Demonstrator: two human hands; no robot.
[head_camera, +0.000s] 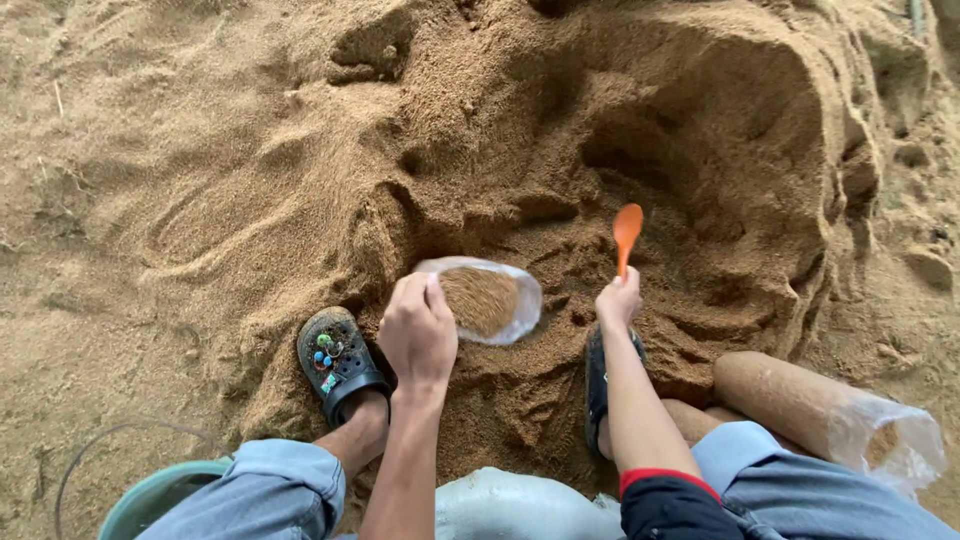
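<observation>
1. Crouching over a heap of brown sawdust-like material (620, 130), the person works at a hollow dug into it, right of the frame's centre.
2. The left hand (418, 330), at lower centre, is closed on the near rim of a clear plastic bag (485, 298), pinching it so the mouth stays open.
3. The bag lies tilted on the slope just above and to the right of that hand, already partly filled with the brown material; its mouth faces right, toward the other hand.
4. The right hand (619, 298) is wrapped around the handle of an orange spoon (627, 232), whose long axis runs nearly straight up the frame, with the bowl at the upper end, over the hollow.
5. The key relation: the bag's mouth sits to the left of the spoon and slightly lower in the frame, near but not touching it, so the right hand is the nearer one to the loose material and the left the nearer one to the bag.
6. A filled, roll-shaped bag (810, 405) lies at lower right beside the person's knee.
7. A dark clog (337, 362) is planted at lower left, and a green bucket rim (150, 495) shows at the bottom left corner.
</observation>
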